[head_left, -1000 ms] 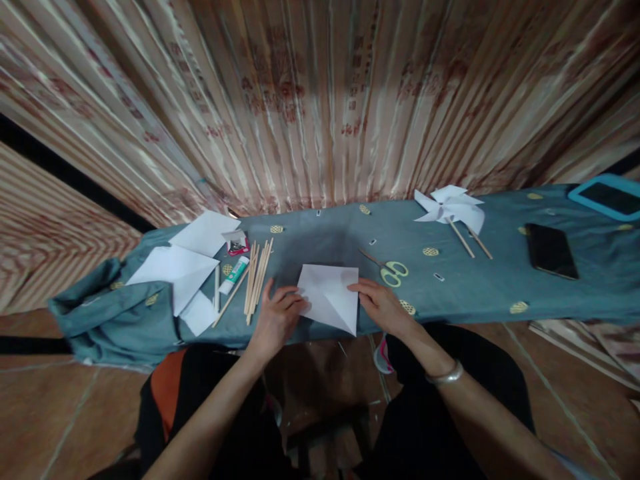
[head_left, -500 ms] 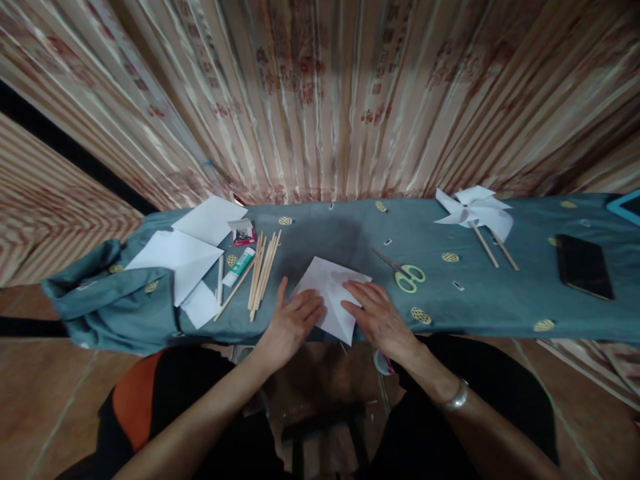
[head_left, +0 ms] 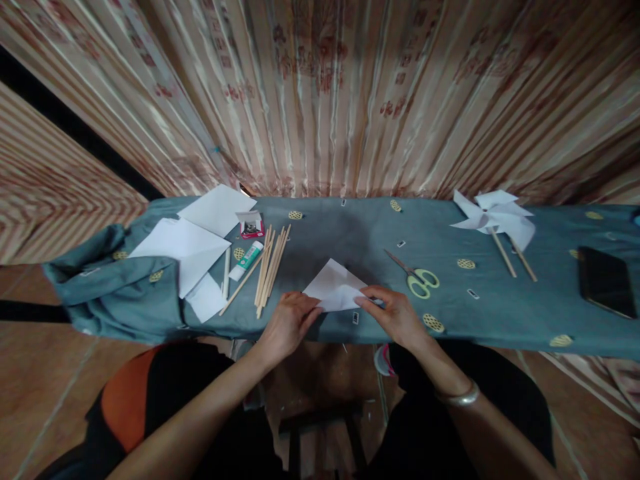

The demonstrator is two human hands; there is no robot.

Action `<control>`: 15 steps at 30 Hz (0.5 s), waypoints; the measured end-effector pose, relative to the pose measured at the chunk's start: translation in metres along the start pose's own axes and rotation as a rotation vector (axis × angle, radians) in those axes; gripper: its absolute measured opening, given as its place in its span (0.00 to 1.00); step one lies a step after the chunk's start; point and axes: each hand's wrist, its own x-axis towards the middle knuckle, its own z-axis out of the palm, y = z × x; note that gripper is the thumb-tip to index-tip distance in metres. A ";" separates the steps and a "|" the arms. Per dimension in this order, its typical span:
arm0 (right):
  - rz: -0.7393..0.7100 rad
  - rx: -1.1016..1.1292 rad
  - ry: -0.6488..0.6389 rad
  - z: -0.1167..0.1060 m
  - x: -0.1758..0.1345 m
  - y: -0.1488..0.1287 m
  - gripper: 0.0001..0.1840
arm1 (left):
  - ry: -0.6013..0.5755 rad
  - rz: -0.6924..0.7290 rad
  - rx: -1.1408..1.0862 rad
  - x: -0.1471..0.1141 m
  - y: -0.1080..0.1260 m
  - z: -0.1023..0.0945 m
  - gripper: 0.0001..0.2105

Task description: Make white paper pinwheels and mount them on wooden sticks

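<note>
A white sheet of paper (head_left: 334,283) lies in front of me, its near part folded up so that it shows as a triangle pointing away. My left hand (head_left: 293,320) pinches its left corner between thumb and fingers. At the right corner my right hand (head_left: 393,312) grips the paper the same way. Scissors with light green handles (head_left: 420,280) rest on the cloth just beyond my right hand. Left of the paper lie several thin wooden sticks (head_left: 273,267) and a glue stick (head_left: 246,260).
Two paper pinwheels on sticks (head_left: 495,217) and a dark phone (head_left: 606,281) lie to the right. At the left are white paper sheets (head_left: 200,247) and a small red box (head_left: 251,225). A green patterned cloth (head_left: 345,230) covers the narrow table, with a curtain (head_left: 320,100) behind.
Both hands have gone from lying flat on the spread paper to pinching its side corners. The paper's near corner has been folded up and away from me. The view has shifted slightly.
</note>
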 end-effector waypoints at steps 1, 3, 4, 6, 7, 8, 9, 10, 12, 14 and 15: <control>0.009 -0.004 0.029 0.002 0.002 0.000 0.12 | 0.011 -0.022 -0.002 0.001 -0.002 0.001 0.13; 0.006 -0.016 0.087 0.005 0.006 0.001 0.12 | 0.047 -0.071 -0.020 0.002 -0.005 0.003 0.13; -0.002 -0.026 0.110 0.006 0.008 0.001 0.12 | 0.071 -0.094 -0.033 0.003 -0.006 0.004 0.15; -0.017 -0.044 0.139 0.008 0.012 0.002 0.13 | 0.105 -0.126 -0.058 0.003 -0.009 0.006 0.21; -0.020 -0.052 0.148 0.009 0.013 0.002 0.13 | 0.115 -0.132 -0.065 0.003 -0.010 0.007 0.23; -0.017 -0.061 0.153 0.010 0.015 0.002 0.13 | 0.120 -0.130 -0.068 0.003 -0.011 0.007 0.25; -0.008 -0.071 0.157 0.010 0.017 0.002 0.13 | 0.120 -0.124 -0.066 0.003 -0.012 0.006 0.25; 0.006 -0.083 0.160 0.010 0.018 0.002 0.13 | 0.116 -0.114 -0.058 0.004 -0.012 0.006 0.25; 0.033 -0.107 0.165 0.011 0.021 0.003 0.12 | 0.110 -0.086 -0.005 0.006 -0.011 0.004 0.24; 0.053 -0.128 0.169 0.011 0.023 0.003 0.12 | 0.110 -0.025 0.120 0.008 -0.007 0.002 0.22; 0.061 -0.135 0.174 0.011 0.024 0.003 0.12 | 0.106 0.022 0.193 0.009 -0.003 0.002 0.21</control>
